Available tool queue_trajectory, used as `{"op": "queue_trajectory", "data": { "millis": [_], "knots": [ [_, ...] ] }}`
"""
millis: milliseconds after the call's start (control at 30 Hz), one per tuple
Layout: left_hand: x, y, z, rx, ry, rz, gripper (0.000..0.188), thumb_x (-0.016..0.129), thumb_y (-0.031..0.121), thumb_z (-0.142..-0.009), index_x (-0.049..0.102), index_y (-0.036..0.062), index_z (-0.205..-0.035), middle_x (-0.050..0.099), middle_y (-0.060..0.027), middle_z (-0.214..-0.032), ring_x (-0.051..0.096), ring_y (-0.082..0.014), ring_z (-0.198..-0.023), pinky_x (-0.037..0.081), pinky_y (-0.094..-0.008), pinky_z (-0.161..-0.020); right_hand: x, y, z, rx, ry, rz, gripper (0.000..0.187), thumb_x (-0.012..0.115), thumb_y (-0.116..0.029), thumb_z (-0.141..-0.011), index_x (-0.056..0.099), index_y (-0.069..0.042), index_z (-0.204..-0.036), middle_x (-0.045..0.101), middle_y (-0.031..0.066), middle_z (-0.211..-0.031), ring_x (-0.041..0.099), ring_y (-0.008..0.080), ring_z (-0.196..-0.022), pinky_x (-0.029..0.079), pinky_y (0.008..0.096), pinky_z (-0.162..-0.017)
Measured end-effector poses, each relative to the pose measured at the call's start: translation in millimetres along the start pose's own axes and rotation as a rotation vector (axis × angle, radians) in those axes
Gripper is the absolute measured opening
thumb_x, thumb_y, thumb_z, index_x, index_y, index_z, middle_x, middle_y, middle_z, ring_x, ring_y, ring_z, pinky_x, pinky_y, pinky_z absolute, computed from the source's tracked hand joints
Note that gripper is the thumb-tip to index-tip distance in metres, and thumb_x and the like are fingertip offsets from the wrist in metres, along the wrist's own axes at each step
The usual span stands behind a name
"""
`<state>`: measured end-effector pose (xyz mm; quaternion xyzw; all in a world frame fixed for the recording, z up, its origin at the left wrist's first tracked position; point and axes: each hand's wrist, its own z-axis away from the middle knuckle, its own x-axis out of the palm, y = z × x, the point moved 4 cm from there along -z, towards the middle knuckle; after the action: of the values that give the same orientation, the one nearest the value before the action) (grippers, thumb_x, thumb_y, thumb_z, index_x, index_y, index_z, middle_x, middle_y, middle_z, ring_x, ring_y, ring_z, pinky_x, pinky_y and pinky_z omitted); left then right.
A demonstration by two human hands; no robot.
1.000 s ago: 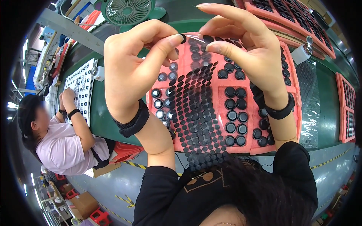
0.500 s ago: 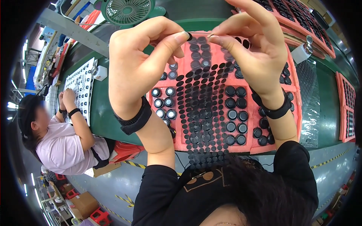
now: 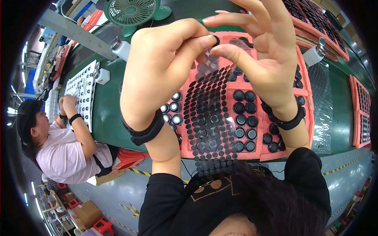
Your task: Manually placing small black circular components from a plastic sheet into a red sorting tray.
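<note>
My left hand (image 3: 163, 67) pinches a small black disc (image 3: 215, 41) between thumb and forefinger. Beside it, my right hand (image 3: 265, 51) has its thumb and forefinger apart and its other fingers raised, its thumb tip close to the disc. Below both hands hangs a clear film sheet (image 3: 208, 102) bearing rows of round black stickers. What supports its upper end is hidden around my fingers. Under the film lies a pink foam tray (image 3: 260, 151) holding black round caps (image 3: 245, 108), some at the left with pale centres.
A green fan (image 3: 132, 10) stands at the back left. White pump bottles (image 3: 313, 57) flank the tray. Further pink trays (image 3: 360, 110) lie to the right, near bubble wrap (image 3: 321, 106). At the left a person (image 3: 65, 145) works over a white sheet (image 3: 82, 88) on the green bench.
My left hand has moved right, bringing the disc close to my right thumb. My right finger and thumb have spread from their pinch. The film's upper part has shifted left.
</note>
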<state>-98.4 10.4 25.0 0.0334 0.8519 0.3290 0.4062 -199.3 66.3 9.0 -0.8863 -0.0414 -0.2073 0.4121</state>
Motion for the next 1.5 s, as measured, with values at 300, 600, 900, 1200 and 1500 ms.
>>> {"op": "queue_trajectory", "data": {
  "millis": [300,600,900,1200,1500],
  "knots": [
    [6,2,-1,0.013,-0.040,0.051,0.016,0.044,0.008,-0.083,0.053,-0.0060,-0.082,0.056,-0.0067,-0.063,0.053,-0.0093,-0.058,0.042,-0.0188,-0.054,-8,-4,2,-0.009,0.022,0.207,0.070,0.057,0.012,-0.064,0.022,0.003,-0.124,0.034,0.0197,-0.122,0.053,0.0206,-0.089,0.044,0.0273,-0.078],
    [8,-4,-3,-0.028,0.024,0.202,0.016,0.043,0.007,-0.084,0.052,-0.0056,-0.082,0.056,-0.0067,-0.065,0.053,-0.0093,-0.059,0.041,-0.0185,-0.054,-4,4,2,-0.273,-0.094,-0.017,0.065,0.054,0.016,-0.064,0.025,0.005,-0.121,0.034,0.0195,-0.121,0.051,0.0215,-0.092,0.047,0.0244,-0.073],
    [15,2,-6,-0.112,0.006,0.147,0.014,0.045,0.008,-0.082,0.053,-0.0040,-0.079,0.056,-0.0065,-0.064,0.053,-0.0084,-0.058,0.041,-0.0183,-0.054,-15,7,10,-0.265,0.084,0.378,0.065,0.053,0.017,-0.063,0.024,0.005,-0.120,0.036,0.0192,-0.118,0.048,0.0199,-0.093,0.048,0.0226,-0.070],
    [-4,-59,1,-0.077,-0.032,0.161,0.019,0.043,0.012,-0.085,0.053,-0.0046,-0.084,0.057,-0.0071,-0.069,0.055,-0.0102,-0.064,0.042,-0.0205,-0.058,-39,28,1,-0.024,-0.025,0.249,0.070,0.059,0.012,-0.063,0.023,-0.001,-0.122,0.043,0.0156,-0.104,0.055,0.0154,-0.076,0.047,0.0215,-0.067],
    [-75,-110,43,-0.435,0.060,0.070,0.024,0.045,0.018,-0.084,0.054,-0.0032,-0.091,0.060,-0.0091,-0.079,0.056,-0.0117,-0.070,0.043,-0.0207,-0.067,-69,114,-6,0.656,-0.327,0.279,0.070,0.056,0.011,-0.068,0.021,-0.009,-0.125,0.043,0.0147,-0.102,0.057,0.0177,-0.076,0.048,0.0261,-0.069]
  ]
}}
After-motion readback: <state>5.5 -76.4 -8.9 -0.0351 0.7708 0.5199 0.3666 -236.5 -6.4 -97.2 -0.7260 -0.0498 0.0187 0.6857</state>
